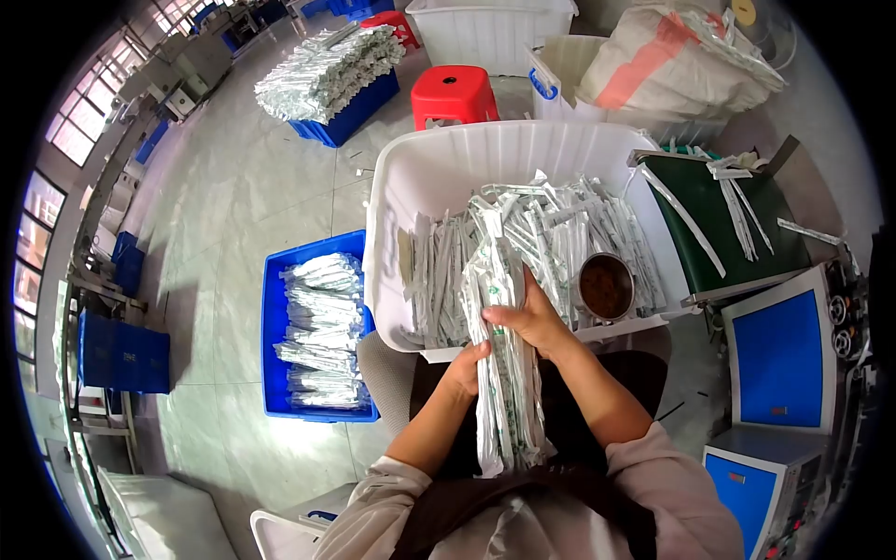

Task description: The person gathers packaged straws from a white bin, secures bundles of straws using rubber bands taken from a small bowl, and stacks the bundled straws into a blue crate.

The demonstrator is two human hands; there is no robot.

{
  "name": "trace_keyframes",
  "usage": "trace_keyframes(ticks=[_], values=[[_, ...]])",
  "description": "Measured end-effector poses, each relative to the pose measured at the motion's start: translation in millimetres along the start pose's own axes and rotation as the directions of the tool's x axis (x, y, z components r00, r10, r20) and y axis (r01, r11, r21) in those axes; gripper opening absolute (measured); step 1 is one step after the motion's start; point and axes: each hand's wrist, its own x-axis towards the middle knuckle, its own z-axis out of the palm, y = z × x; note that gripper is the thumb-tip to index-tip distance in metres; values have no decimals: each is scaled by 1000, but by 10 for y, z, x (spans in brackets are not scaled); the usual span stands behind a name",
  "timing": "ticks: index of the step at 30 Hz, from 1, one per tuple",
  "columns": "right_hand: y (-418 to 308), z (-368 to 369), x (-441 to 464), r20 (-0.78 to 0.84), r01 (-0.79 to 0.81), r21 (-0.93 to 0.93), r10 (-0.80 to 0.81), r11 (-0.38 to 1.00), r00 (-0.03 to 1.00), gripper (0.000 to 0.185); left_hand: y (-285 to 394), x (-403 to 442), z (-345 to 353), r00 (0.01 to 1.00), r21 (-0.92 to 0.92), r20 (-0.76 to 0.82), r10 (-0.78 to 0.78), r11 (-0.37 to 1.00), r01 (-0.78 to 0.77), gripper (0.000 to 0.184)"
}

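A thick bundle of long, thin, white-wrapped packets [509, 373] with faint green print stands between my two hands, over my lap. My left hand [465, 370] is closed around its left side. Higher up, my right hand [534, 320] wraps the right side with the thumb across the front. What lies inside the wrappers cannot be seen. Just beyond my hands is a large white tub [397, 177] with many loose packets [541, 224] of the same kind. A round metal cup [607, 287] with brown contents sits on them at the right.
On the floor at left, a blue crate [273, 327] holds stacked bundles. Another blue crate [359, 107] farther off is piled high. A red stool [455, 96] stands behind the tub. At right are a green belt [737, 224] with stray wrappers and blue-panelled machine cabinets [777, 359].
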Motion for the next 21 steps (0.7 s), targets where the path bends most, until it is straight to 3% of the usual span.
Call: trace_keyframes(ticks=[2, 3, 4, 6, 7, 8, 10, 12, 14, 16, 18, 20, 21], values=[[26, -87, 73, -12, -17, -83, 16, 996, 1000, 103, 7, 87, 107, 997, 13, -73, -19, 1000, 20, 71], [29, -173, 173, -26, 40, -423, -56, 905, 998, 102, 24, 127, 216, 988, 30, -151, -41, 999, 46, 72], [-13, -238, 280, -16, 78, -709, -127, 701, 992, 101, 27, 166, 307, 989, 25, -143, -39, 999, 43, 72], [-144, -382, 589, -35, 199, -640, -286, 742, 958, 106, 6, 221, 422, 999, -19, 49, -20, 1000, 21, 74], [-280, -438, 712, -2, 152, -649, -202, 746, 979, 109, -11, 251, 402, 996, -13, 69, -48, 999, 49, 78], [-369, -445, 764, 59, 190, -677, -205, 711, 977, 88, -2, 268, 425, 994, -10, 83, -74, 997, 75, 78], [-491, -464, 799, 242, 188, -605, -46, 774, 969, 48, 42, 275, 452, 982, -37, 160, -100, 993, 108, 79], [-551, -325, 534, 94, -163, -746, 344, 646, 934, 29, 30, 201, 567, 985, -136, 169, -35, 989, 58, 78], [-311, -343, 338, 82, -166, -757, 345, 632, 935, 32, -16, 173, 516, 967, -208, 250, 59, 978, -6, 78], [-168, -324, 241, 64, -188, -763, 362, 619, 930, 35, -41, 196, 377, 998, -71, 59, -33, 997, 37, 71], [-7, -223, 145, -125, -51, -422, -2, 905, 992, 52, 6, 211, 316, 986, -163, 33, -163, 972, 166, 52], [78, -238, 33, -241, -5, -497, -133, 868, 961, 72, 35, 132, 250, 987, -121, -111, -114, 988, 100, 54], [1, -190, -49, -215, -76, -503, -39, 861, 976, 69, 53, 109, 244, 990, -140, -140, -31, 990, 11, 47]])
